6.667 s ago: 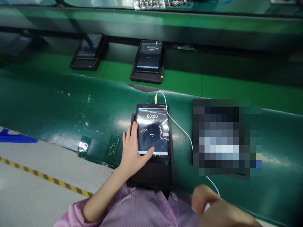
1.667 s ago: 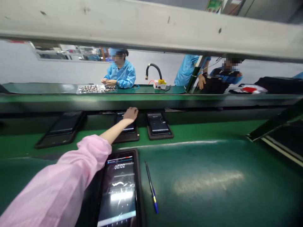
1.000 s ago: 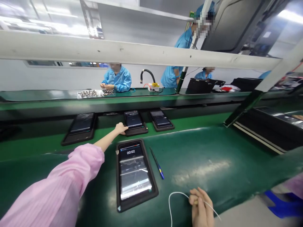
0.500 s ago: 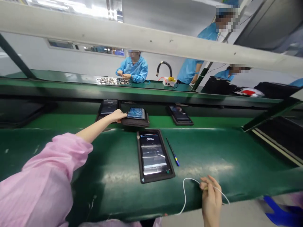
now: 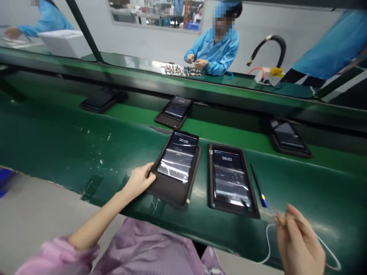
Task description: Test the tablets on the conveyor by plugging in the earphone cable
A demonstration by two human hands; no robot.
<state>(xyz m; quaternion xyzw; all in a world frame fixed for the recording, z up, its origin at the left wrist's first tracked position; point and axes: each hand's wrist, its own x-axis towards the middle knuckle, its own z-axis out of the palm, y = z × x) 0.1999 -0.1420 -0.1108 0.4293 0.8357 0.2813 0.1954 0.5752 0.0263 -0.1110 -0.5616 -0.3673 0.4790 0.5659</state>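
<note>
My left hand [image 5: 140, 178] is closed on the left edge of a black foam tray [image 5: 169, 193], fingers partly hidden beneath it. A tablet [image 5: 178, 156] showing 00:00 lies on that tray, shifted toward its far end. Just right of it, a second tablet [image 5: 231, 177] reading 00:02 sits inside its own black tray [image 5: 211, 179]. A dark pen with a blue end [image 5: 259, 187] lies beside this one. Near the right front edge, my right hand [image 5: 301, 236] pinches a white cable [image 5: 268, 240]; its end is blurred among the fingers.
On the lighter green strip behind stand more tablets in trays: one at the centre [image 5: 178, 107], one at right [image 5: 288, 135], and a dark tray [image 5: 103, 99] at left. Across a green ledge, a co-worker in blue [image 5: 219, 53] handles small parts [image 5: 172, 70]. A slanted green post [image 5: 84, 30] rises at left.
My left hand has brought the tray with its tablet from the back strip onto the near bench, left of the other tablet. The view has turned left and down. The right hand still holds the cable.
</note>
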